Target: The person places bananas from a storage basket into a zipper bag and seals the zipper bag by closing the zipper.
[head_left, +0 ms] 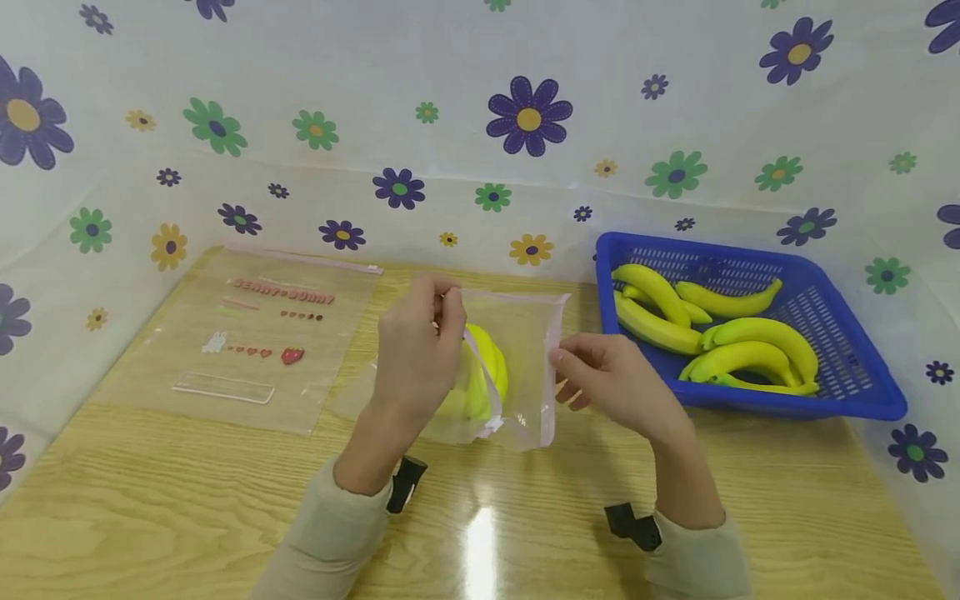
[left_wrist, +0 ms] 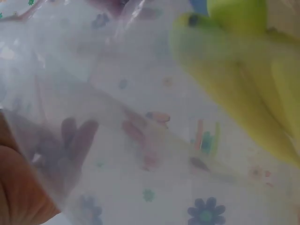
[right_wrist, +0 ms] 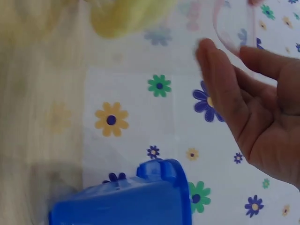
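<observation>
Nearest us, black wrist mounts point(head_left: 406, 485) sit by the sleeves. Just past them, our L hand point(head_left: 416, 342) pinches one lip of a clear zip bag point(head_left: 525, 342); our R hand point(head_left: 622, 383) has thumb + forefinger on the other lip, apparently a light pinch. The bagged bananas point(head_left: 497, 367) lie in it, centre of the table point(head_left: 247, 500). Step in hand, we'd judge: working the bag's mouth, lips parted; opening vs. closing, can't tell. If closing, next move prob. calls for lips lined up, then the slider point(head_left: 492, 425) run along w/o snagging film. Farther L, a printed zip bag point(head_left: 300, 404) lies flat. Farther R, a blue basket point(head_left: 795, 406) holds several more bananas point(head_left: 750, 296). Behind: flowered cloth point(head_left: 450, 50).
</observation>
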`<state>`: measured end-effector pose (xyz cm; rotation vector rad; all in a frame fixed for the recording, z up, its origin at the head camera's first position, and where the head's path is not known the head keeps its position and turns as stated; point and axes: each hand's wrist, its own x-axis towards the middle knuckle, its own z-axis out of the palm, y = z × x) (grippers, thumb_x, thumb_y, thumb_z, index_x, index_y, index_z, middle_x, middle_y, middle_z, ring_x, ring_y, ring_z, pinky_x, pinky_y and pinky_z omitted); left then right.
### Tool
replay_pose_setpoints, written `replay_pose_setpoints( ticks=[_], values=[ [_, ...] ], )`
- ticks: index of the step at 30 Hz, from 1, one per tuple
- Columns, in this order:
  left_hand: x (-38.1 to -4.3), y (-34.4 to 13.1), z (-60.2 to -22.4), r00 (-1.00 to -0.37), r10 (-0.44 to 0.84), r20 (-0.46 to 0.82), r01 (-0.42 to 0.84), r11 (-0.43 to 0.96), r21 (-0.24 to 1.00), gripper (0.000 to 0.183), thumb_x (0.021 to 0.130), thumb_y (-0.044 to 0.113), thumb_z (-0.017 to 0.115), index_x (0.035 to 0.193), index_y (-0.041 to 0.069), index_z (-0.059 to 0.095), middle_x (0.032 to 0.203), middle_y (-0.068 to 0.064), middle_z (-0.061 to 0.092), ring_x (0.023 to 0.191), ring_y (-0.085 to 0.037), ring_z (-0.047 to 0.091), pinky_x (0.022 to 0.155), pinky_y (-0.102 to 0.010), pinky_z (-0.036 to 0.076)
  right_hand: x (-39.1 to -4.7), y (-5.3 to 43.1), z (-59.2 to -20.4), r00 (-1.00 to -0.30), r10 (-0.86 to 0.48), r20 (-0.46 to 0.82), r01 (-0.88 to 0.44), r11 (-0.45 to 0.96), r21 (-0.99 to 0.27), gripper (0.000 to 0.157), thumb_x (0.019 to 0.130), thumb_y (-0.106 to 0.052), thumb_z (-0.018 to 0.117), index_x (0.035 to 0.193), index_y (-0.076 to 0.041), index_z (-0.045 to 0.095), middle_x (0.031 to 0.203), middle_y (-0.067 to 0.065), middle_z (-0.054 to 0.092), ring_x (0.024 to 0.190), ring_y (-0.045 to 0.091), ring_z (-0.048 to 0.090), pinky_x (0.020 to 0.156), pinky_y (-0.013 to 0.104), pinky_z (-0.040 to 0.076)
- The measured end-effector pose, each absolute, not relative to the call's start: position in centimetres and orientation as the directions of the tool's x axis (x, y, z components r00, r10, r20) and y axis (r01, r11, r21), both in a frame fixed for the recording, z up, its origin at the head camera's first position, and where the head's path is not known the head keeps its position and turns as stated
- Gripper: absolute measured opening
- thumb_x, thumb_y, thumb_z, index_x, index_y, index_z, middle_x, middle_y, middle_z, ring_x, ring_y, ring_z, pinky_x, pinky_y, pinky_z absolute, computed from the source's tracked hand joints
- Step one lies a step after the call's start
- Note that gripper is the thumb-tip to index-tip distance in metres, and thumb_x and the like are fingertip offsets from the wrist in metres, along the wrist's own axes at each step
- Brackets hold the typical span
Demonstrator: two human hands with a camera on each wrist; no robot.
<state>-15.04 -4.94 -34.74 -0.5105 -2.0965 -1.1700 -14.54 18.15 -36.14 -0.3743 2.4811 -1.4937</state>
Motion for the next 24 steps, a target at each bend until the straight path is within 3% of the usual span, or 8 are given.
replay_pose_setpoints(
  ticks=[4,7,12,15,20,24],
  values=[
    [-15.1,-4.8,-34.8,-0.653,-0.018,0.757,0.651,0.497,0.574,0.007,0.097,-0.004,0.053,0.091,-0.006,0.057,0.064,-0.009,0.050,0.053,-0.015,0.041,0.049,-0.023,0.035,-14.2,18.5,-36.0,-0.869,-0.477,-0.132,-0.137,0.488,-0.862,0.023,0.102,-0.021,0.057,0.097,-0.002,0.069,0.084,0.011,0.069,0.073,0.029,0.070,0.064,0.036,0.059],
    [-15.2,-4.8,-34.8,-0.653,0.012,0.757,0.662,0.496,0.563,0.007,0.097,-0.004,0.053,0.091,-0.005,0.057,0.065,-0.009,0.051,0.053,-0.014,0.041,0.048,-0.023,0.035,-14.3,18.1,-36.2,-0.872,-0.479,-0.102,-0.125,0.419,-0.899,0.024,0.101,-0.018,0.057,0.090,0.001,0.068,0.080,0.012,0.070,0.068,0.028,0.070,0.061,0.037,0.059],
    [-14.6,-4.7,-34.5,-0.704,0.153,0.693,0.666,0.480,0.571,0.006,0.097,-0.001,0.056,0.096,-0.003,0.061,0.064,-0.005,0.052,0.046,-0.008,0.042,0.042,-0.020,0.035,-14.5,17.4,-36.0,-0.972,-0.232,-0.017,-0.037,0.224,-0.974,0.027,0.102,-0.016,0.055,0.098,0.008,0.066,0.078,0.014,0.070,0.059,0.020,0.067,0.055,0.035,0.059],
    [-14.1,-4.5,-34.0,-0.743,0.222,0.631,0.640,0.509,0.575,0.007,0.096,0.002,0.059,0.100,-0.002,0.062,0.062,-0.002,0.049,0.046,-0.008,0.041,0.042,-0.021,0.035,-14.4,17.2,-35.7,-0.994,-0.106,0.000,-0.018,0.168,-0.986,0.026,0.101,-0.016,0.055,0.102,0.008,0.065,0.075,0.012,0.070,0.057,0.018,0.066,0.052,0.031,0.057],
    [-13.3,-4.2,-33.6,-0.823,0.205,0.531,0.531,0.609,0.589,0.011,0.092,0.007,0.065,0.098,-0.001,0.059,0.061,-0.001,0.050,0.047,-0.010,0.042,0.044,-0.024,0.035,-14.4,17.2,-35.7,-1.000,-0.024,0.001,-0.006,0.207,-0.978,0.026,0.100,-0.016,0.056,0.105,0.007,0.066,0.070,0.009,0.070,0.053,0.018,0.066,0.045,0.027,0.052],
    [-13.1,-4.3,-33.5,-0.835,0.159,0.526,0.493,0.639,0.590,0.007,0.095,0.006,0.061,0.093,-0.001,0.060,0.068,-0.006,0.058,0.052,-0.014,0.049,0.047,-0.024,0.041,-14.3,17.4,-36.0,-1.000,0.007,0.024,-0.021,0.307,-0.951,0.026,0.099,-0.017,0.058,0.102,0.006,0.069,0.068,0.011,0.069,0.050,0.019,0.063,0.042,0.029,0.050]
  ],
)
